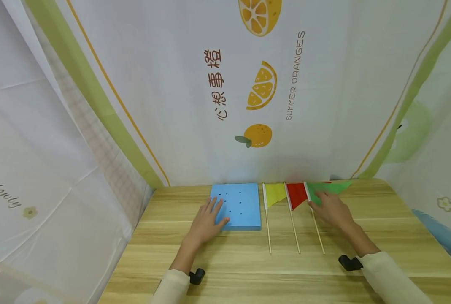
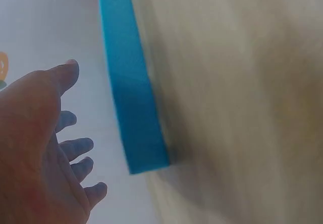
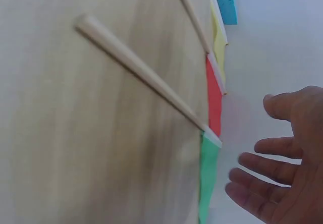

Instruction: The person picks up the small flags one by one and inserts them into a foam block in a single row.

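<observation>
A blue foam block (image 1: 248, 207) with several small holes in its top lies at the back of the table. My left hand (image 1: 206, 223) is over its left side, fingers spread and relaxed; in the left wrist view the hand shows above the block's side face (image 2: 133, 93). To the right lie three small flags on wooden sticks: a yellow flag (image 1: 274, 194), a red flag (image 1: 296, 195) and a green flag (image 1: 335, 187). Over the green one hovers my right hand (image 1: 333, 211), its fingers loosely extended and nothing between them in the right wrist view.
The wooden table (image 1: 229, 266) ends at a white curtain (image 1: 183, 105) printed with oranges, and more cloth hangs at both sides. A black wrist mount (image 1: 349, 263) sits by the right sleeve, another black mount (image 1: 197, 276) by the left.
</observation>
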### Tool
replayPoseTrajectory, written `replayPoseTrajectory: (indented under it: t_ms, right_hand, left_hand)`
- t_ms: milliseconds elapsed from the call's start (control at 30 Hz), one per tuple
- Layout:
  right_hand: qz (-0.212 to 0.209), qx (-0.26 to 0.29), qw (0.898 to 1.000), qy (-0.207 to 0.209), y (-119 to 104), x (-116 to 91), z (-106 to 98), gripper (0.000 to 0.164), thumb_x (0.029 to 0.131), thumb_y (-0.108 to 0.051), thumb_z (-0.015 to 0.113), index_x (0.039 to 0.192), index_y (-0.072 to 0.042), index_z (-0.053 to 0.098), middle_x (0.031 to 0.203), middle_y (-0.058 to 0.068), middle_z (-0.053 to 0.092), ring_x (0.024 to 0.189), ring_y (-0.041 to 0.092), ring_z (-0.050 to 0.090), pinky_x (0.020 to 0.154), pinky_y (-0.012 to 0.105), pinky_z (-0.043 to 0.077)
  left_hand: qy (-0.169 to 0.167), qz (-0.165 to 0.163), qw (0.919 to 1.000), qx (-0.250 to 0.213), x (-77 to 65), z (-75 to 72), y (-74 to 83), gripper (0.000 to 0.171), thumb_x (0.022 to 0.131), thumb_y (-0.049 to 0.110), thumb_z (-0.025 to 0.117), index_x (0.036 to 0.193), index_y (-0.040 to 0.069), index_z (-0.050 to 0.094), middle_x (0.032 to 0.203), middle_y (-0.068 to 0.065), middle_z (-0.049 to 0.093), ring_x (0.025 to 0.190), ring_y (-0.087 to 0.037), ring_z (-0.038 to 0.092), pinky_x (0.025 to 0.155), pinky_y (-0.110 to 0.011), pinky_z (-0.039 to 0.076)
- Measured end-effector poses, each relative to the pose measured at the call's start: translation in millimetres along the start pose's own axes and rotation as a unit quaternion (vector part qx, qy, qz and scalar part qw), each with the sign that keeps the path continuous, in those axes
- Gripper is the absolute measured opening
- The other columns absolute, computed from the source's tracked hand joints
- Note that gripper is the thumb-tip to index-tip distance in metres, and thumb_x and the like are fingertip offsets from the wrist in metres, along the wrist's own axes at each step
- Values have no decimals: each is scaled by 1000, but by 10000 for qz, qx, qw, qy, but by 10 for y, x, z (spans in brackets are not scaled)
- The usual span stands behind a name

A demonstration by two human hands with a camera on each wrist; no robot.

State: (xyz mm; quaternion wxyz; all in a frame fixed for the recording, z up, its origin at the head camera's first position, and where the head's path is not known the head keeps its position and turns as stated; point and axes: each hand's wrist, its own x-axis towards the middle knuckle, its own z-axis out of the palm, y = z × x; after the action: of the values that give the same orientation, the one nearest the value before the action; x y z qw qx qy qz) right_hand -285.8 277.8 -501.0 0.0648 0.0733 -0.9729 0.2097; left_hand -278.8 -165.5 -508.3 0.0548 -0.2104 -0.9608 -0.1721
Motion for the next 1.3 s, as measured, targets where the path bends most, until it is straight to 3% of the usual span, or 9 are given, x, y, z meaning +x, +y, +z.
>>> replayPoseTrajectory:
  t_ms: [167, 333, 667, 933, 1300]
  right_hand:
    - [212, 225, 9989, -353, 45, -80, 57, 46, 105, -30, 66, 128, 10, 67, 110, 24, 74, 93, 38, 72, 73, 53, 60]
    - [344, 297, 9975, -549, 32, -171, 97, 31, 105, -28, 65, 104, 2, 71, 86, 7, 68, 71, 20, 58, 58, 36, 48]
    - [541, 244, 9967, -546, 46, -196, 218, 34, 100, -31, 69, 78, -7, 60, 70, 3, 57, 63, 18, 51, 53, 32, 39]
    - [631, 441, 9957, -514, 24, -166, 273, 49, 96, -24, 70, 57, -19, 42, 55, -8, 33, 53, 11, 35, 48, 26, 29]
    - [873, 654, 9921, -612, 26, -115, 261, 43, 92, -13, 62, 50, -16, 50, 43, -6, 47, 41, 13, 50, 43, 26, 38]
  left_hand:
    - [-73, 40, 9999, -110, -29, 96, 44, 72, 108, 42, 61, 165, 4, 38, 172, -25, 32, 162, -47, 24, 130, -63, 28]
    - [-225, -70, 9997, -94, -34, 169, 70, 73, 109, 45, 58, 167, 6, 36, 174, -23, 29, 163, -45, 22, 130, -63, 27]
    - [-223, -139, 9995, 150, -24, 237, 115, 71, 109, 50, 55, 165, 8, 40, 173, -22, 31, 163, -45, 23, 130, -64, 26]
    - [-348, -147, 9989, 268, -6, 288, 135, 68, 111, 51, 51, 165, 11, 41, 175, -19, 29, 164, -42, 23, 132, -64, 21]
    - [-425, -235, 9988, 53, -4, 259, 170, 67, 111, 52, 50, 165, 13, 43, 175, -17, 29, 164, -41, 23, 133, -64, 19]
